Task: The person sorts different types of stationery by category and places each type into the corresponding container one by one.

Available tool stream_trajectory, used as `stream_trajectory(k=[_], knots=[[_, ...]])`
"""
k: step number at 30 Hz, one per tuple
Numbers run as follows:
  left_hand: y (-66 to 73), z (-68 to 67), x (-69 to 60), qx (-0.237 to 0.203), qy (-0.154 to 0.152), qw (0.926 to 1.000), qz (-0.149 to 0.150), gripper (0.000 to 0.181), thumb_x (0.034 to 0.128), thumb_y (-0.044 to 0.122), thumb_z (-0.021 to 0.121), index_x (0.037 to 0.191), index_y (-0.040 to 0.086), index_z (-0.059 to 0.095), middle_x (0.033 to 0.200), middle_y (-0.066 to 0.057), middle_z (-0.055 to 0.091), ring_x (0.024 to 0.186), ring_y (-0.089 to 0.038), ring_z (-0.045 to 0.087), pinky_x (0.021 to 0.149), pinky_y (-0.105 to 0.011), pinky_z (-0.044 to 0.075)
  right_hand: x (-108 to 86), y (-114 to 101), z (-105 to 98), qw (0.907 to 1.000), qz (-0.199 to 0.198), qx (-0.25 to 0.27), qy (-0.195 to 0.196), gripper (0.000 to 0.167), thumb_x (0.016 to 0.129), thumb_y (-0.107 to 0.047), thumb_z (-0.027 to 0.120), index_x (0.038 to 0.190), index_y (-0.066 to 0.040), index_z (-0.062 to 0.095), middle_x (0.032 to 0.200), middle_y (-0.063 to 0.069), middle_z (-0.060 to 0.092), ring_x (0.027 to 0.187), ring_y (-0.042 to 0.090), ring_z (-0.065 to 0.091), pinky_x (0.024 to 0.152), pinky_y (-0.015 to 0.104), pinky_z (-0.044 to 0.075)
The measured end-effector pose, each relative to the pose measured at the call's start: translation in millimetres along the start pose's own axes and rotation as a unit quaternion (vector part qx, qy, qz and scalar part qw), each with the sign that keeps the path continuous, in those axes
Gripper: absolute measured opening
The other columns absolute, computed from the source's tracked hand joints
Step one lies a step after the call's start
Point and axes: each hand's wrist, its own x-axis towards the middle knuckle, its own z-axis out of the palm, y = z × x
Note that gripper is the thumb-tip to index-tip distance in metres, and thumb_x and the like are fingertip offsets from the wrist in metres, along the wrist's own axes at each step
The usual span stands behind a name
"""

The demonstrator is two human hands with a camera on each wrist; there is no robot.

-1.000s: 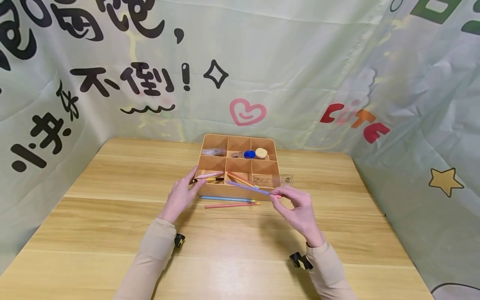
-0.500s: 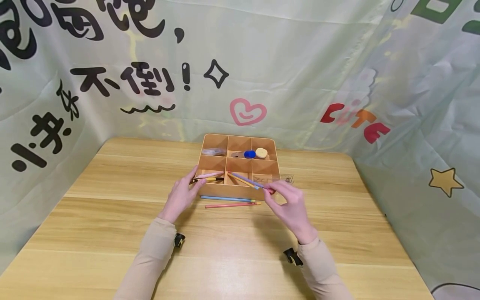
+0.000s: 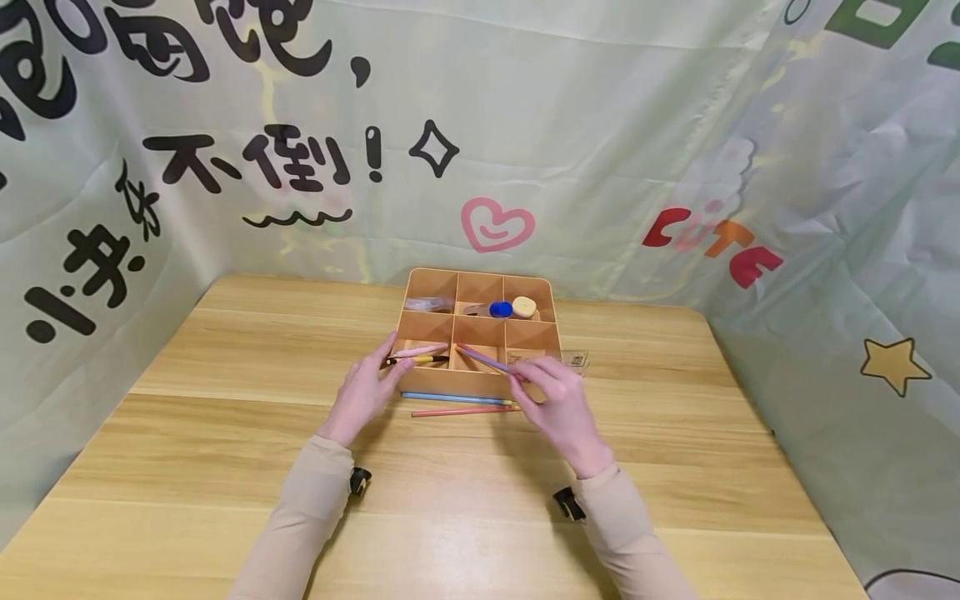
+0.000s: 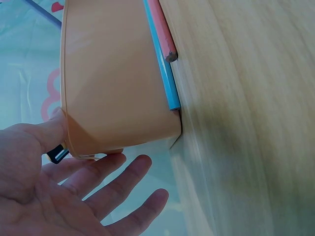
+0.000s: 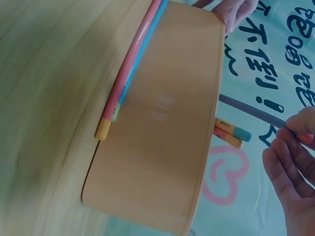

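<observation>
My right hand point(image 3: 558, 408) pinches a purple pencil point(image 5: 251, 112) near its reddish end, its other end reaching into the front middle compartment of a tan divided organizer box point(image 3: 450, 383). Two pencils point(image 5: 238, 133) with coloured ends jut over the box's front rim there. At the front left corner, my left hand point(image 3: 362, 396) holds the box, thumb on the rim and fingers along the side. By it, a pink pen point(image 3: 416, 351) and a yellow-and-black brush-like stick point(image 3: 427, 359) lie in the front left compartment.
A blue pencil point(image 3: 450, 398) and a red pencil point(image 3: 457, 412) lie on the table along the box's front. The back compartments hold a clear plastic item point(image 3: 429, 304), a blue-capped piece point(image 3: 500, 309) and a cream round-cornered piece point(image 3: 523, 307). A printed cloth stands behind.
My right hand has moved left with the purple pencil, whose far end has gone into the front middle compartment. The left hand and the box have stayed in place.
</observation>
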Motion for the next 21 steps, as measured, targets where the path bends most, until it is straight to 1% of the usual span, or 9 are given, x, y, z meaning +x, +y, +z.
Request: stream_trajectory(k=[5,10,15,21], knots=[[0.2,0.1,0.2,0.002,0.001,1.0000,0.001,0.067,0.1051,0.045,0.048,0.162,0.020,0.023,0.160,-0.021,0.035,0.145,-0.053,0.033,0.113,-0.073,0.031,0.9,-1,6,0.9998,0.004,-0.019,-0.004,0.016,0.074,0.011,0.079,0.087,0.002,0.076,0.083,0.011,0.074,0.074,0.023,0.070,0.066,0.030,0.061],[0.4,0.2,-0.2,0.002,0.002,1.0000,0.001,0.067,0.1051,0.045,0.048,0.161,0.019,0.024,0.160,-0.021,0.035,0.145,-0.053,0.033,0.114,-0.073,0.030,1.2,-1,12,0.9992,0.011,-0.038,-0.009,0.015,0.076,0.007,0.080,0.088,0.001,0.077,0.083,0.012,0.075,0.074,0.023,0.070,0.065,0.030,0.061],[0.0,0.2,0.4,-0.002,0.005,1.0000,0.006,0.067,0.1049,0.046,0.048,0.161,0.018,0.025,0.159,-0.021,0.037,0.145,-0.051,0.035,0.114,-0.071,0.031,1.3,1,17,0.9984,0.010,-0.054,-0.012,0.014,0.075,0.007,0.081,0.087,0.001,0.077,0.082,0.012,0.075,0.073,0.023,0.070,0.066,0.032,0.061],[-1.0,0.6,0.9,0.000,0.009,0.9999,0.013,0.067,0.1046,0.046,0.049,0.161,0.017,0.026,0.158,-0.023,0.037,0.144,-0.051,0.036,0.113,-0.071,0.034,2.6,1,21,0.9965,0.010,-0.081,-0.020,0.012,0.076,0.004,0.081,0.086,-0.001,0.077,0.081,0.009,0.075,0.074,0.022,0.064,0.065,0.032,0.056]])
